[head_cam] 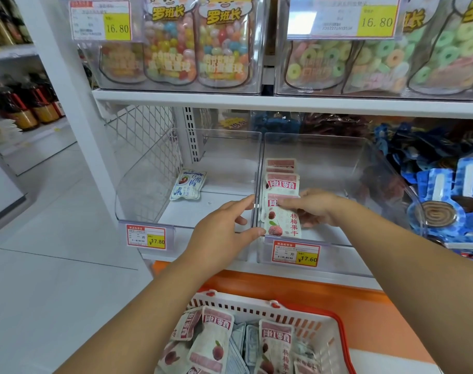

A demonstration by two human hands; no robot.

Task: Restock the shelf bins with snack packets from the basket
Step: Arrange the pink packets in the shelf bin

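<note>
snack packets [281,182] in pink and white are lying in a row of three along the left wall of the clear middle bin [338,157], each one overlapping the next. the right hand [316,209] is reaching into that bin and holding the front packet [284,228], with a finger lying across its upper part and the other fingers curling behind its right edge. the left hand [224,228] is resting at the wall between the two bins, its fingers nearly straight and touching the wall's top edge, its thumb sitting just beside the front packet's lower left corner; it is gripping nothing. more of the same packets are lying loosely in the red and white basket [324,314] below the shelf, mixed with pale blue packets [250,344]. the left bin [138,184] is holding a single blue-and-white packet [188,184] near its back. a price tag [296,254] is hanging on the front of the middle bin.
</note>
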